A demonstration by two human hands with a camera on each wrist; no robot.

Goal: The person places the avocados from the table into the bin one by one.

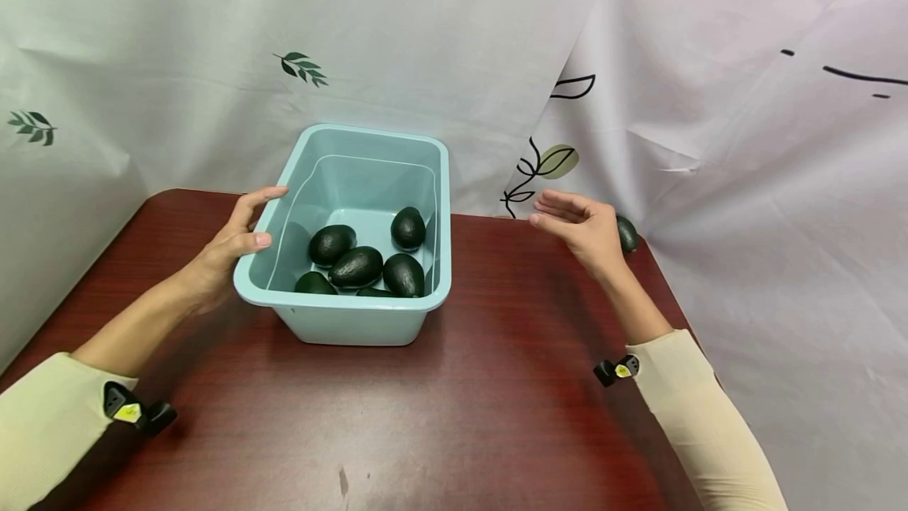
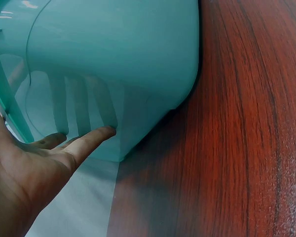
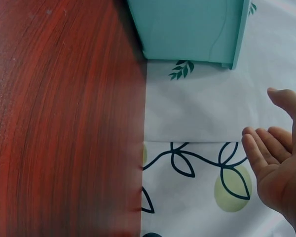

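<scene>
A light blue plastic bin (image 1: 362, 320) stands on the table with several dark green avocados (image 1: 357, 267) lying in its bottom. My left hand (image 1: 225, 249) is at the bin's left side, thumb and a fingertip at the rim. In the left wrist view, its extended fingers (image 2: 91, 143) touch the outer wall, while the palm stays apart from it. To the right of the bin, my right hand (image 1: 585, 229) is raised with fingers together and loosely extended, holding nothing. Another avocado (image 1: 627, 233) sits at the table's right edge, partly hidden behind that hand.
The reddish-brown wooden table (image 1: 496, 416) has its far edge just behind the bin. White cloth (image 1: 440, 38) with printed leaves hangs behind and along both sides. A wrist camera (image 1: 135, 410) is worn on the left sleeve, another (image 1: 617, 370) on the right.
</scene>
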